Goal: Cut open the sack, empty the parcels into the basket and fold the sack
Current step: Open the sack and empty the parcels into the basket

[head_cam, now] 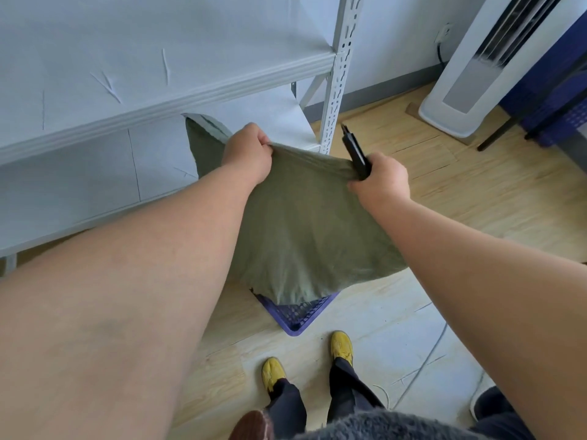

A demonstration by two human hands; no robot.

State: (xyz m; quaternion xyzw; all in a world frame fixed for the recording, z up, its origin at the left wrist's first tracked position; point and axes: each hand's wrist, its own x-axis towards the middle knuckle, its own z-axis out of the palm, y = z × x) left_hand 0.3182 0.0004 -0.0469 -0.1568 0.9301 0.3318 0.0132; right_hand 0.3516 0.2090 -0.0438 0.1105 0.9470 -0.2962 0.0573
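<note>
I hold an olive-green sack point(295, 223) up by its top edge, and it hangs down over a purple mesh basket point(297, 314) on the floor. My left hand point(249, 150) grips the sack's edge at the upper left. My right hand point(379, 177) grips the other end of that edge together with a black cutter point(354, 147), whose tip points up and away. The sack's lower end covers most of the basket. No parcels show.
A grey metal shelf rack point(165, 87) stands to the left and behind the sack, with its slotted upright point(336, 77) close to my right hand. A white tower fan point(470, 74) and blue crates point(559, 112) stand at the right. Wooden floor and my yellow shoes point(341, 347) are below.
</note>
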